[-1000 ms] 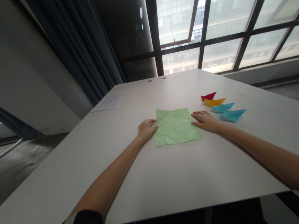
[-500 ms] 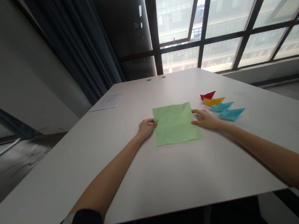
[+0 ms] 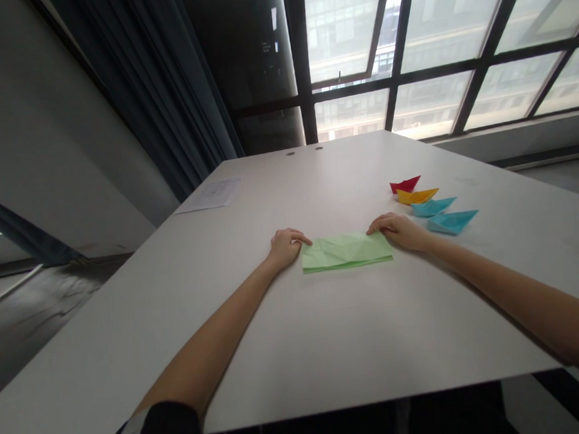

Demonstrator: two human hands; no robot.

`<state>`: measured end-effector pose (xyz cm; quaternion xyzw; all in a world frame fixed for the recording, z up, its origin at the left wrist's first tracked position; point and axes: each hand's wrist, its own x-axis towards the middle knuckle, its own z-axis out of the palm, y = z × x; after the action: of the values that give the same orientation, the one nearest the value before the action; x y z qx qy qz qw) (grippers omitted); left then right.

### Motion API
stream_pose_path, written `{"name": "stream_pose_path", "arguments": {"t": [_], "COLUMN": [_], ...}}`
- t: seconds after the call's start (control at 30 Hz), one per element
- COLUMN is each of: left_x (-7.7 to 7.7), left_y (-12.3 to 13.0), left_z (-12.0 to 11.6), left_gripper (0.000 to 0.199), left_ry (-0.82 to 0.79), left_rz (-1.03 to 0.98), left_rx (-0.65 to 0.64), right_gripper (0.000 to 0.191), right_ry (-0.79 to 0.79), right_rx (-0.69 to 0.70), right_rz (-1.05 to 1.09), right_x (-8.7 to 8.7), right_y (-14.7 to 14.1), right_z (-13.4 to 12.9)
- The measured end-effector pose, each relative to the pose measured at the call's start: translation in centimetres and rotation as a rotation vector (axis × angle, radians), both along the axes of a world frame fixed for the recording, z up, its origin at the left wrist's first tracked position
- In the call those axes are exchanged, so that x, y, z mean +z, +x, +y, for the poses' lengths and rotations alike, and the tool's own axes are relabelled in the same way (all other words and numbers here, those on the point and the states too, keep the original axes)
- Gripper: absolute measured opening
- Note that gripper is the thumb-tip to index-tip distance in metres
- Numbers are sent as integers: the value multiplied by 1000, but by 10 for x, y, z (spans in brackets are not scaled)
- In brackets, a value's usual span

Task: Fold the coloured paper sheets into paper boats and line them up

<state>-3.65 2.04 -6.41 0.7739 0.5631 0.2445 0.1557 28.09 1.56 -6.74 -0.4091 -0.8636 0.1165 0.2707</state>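
A light green paper (image 3: 346, 251) lies on the white table, folded over into a wide, low rectangle with its two long edges close together at the near side. At its upper left corner my left hand (image 3: 286, 246) has its fingers closed, the fingertips on the folded edge. My right hand (image 3: 399, 230) is at the upper right corner, thumb and fingers pinched on the paper there. Right of that hand stand small folded paper boats: a red one (image 3: 405, 185), a yellow one (image 3: 418, 196) and two blue ones (image 3: 433, 208), (image 3: 453, 222).
The white table (image 3: 280, 351) stretches away toward the windows. A printed sheet (image 3: 210, 195) lies at its far left edge. Two small round grommets (image 3: 290, 153) are near the back edge. A dark blue curtain (image 3: 159, 87) hangs behind on the left.
The green paper's far half has come down toward me onto the near half, turning the square into a narrow rectangle. Both hands now have their fingertips at the folded top edge.
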Motion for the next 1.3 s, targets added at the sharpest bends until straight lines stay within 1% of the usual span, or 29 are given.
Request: {"name": "stream_pose_path", "arguments": {"t": [0.1,0.2,0.27,0.37,0.4,0.5,0.63,0.73,0.8,0.97,1.03,1.1,1.17,1.23,1.3], "left_x": [6,12,15,16,15,11,8,11,14,21,23,24,24,23,23], "left_y": [3,11,20,34,38,44,41,37,35,22,16,10,6,5,5], "left_z": [-4,-12,-20,-32,-36,-42,-42,-41,-40,-35,-33,-31,-29,-29,-29], "left_gripper": [34,27,25,33,37,50,58,62,68,90,95,98,99,98,98], "left_ry": [28,130,194,222,214,134,-29,-130,-185,-346,-393,-421,-434,-439,-441], "left_rz": [105,208,277,357,373,429,508,534,542,573,590,604,610,610,608], "left_rx": [6,-16,-97,-326,-378,-449,-455,-448,-427,-348,-335,-330,-331,-330,-332], "right_gripper": [37,36,32,30,31,40,58,61,62,64,64,67,74,83,84], "right_ry": [67,119,150,165,160,122,-28,-151,-193,-250,-283,-310,-312,-288,-253], "right_rx": [27,35,32,50,61,86,100,89,88,86,88,96,115,129,134], "right_rz": [-105,-164,-184,-245,-262,-297,-372,-423,-436,-433,-433,-435,-427,-393,-340], "right_x": [-1,2,7,13,13,9,-1,-3,-3,-2,0,3,7,11,16], "right_y": [3,-2,-10,-26,-31,-41,-45,-42,-40,-30,-24,-18,-12,-8,-7], "right_z": [3,3,-1,-13,-17,-26,-29,-28,-27,-23,-21,-20,-19,-18,-19]}}
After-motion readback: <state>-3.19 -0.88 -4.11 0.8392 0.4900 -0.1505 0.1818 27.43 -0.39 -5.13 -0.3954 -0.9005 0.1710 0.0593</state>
